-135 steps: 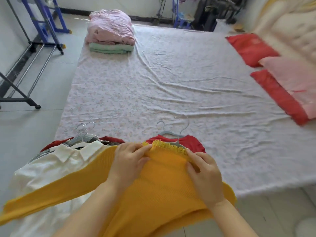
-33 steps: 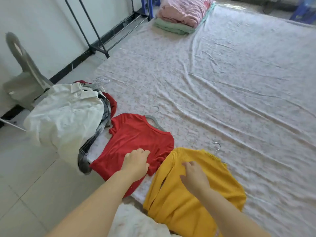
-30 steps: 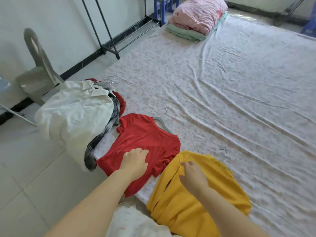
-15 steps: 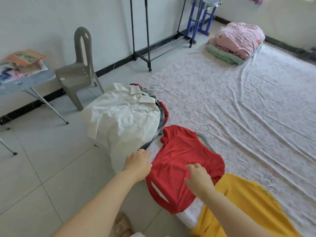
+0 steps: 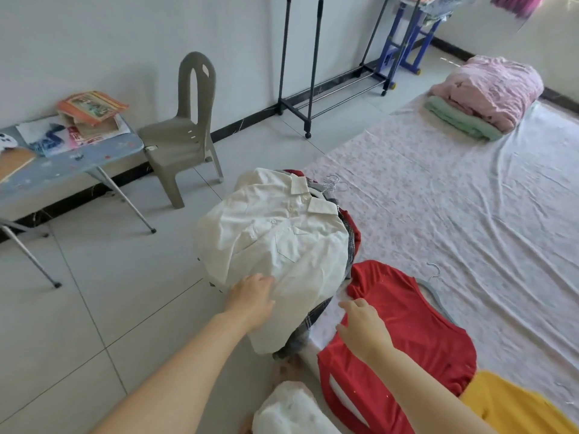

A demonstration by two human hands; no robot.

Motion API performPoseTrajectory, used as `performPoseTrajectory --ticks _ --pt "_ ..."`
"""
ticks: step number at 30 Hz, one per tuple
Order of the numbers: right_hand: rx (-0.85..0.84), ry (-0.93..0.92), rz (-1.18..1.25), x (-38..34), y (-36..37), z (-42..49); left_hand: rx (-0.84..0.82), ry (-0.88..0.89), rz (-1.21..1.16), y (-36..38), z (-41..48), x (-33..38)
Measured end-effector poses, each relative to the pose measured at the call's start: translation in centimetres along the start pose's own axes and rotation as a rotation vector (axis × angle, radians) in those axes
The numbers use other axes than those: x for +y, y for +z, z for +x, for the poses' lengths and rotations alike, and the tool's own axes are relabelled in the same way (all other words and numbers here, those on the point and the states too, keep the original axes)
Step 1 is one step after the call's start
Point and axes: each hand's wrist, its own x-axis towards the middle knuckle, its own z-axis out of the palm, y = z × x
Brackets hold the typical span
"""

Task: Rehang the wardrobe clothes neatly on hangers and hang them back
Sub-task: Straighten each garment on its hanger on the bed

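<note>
The white shirt [image 5: 275,242] lies on top of a pile [image 5: 353,242] of hangered clothes at the edge of the bed [image 5: 470,198], its lower half drooping over the side toward the floor [image 5: 109,292]. The left hand [image 5: 250,300] rests low on the shirt, fingers laid fairly flat on the cloth and not visibly pinching it. The right hand [image 5: 363,327] is over the near shoulder of the red top [image 5: 413,339], fingers loosely bent and holding nothing I can make out. The red top sits on a grey hanger [image 5: 437,297] flat on the bed, with a yellow top [image 5: 517,405] beside it. Lifting the shirt looks like the next move, and the risk is plain: pulled from its lower end, it could slide off its hanger (hidden under the collar) or drag the whole pile over the edge. The hooks [image 5: 335,183] are bunched together, so they may snag one another. The clothes rail [image 5: 300,57] stands well apart, across the floor.
</note>
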Motion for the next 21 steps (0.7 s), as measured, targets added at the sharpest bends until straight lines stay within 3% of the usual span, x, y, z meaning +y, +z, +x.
performPoseTrajectory --ticks 8,21 --pt "-0.061 0.021 0.066 -2.9 -2.8 12.6 -0.073 -0.007 0.036 -4.6 11.5 -3.0" --pt "-0.044 0.168 0.204 -2.7 -7.3 31.2 -0.161 0.134 0.015 -8.2 29.3 -2.2"
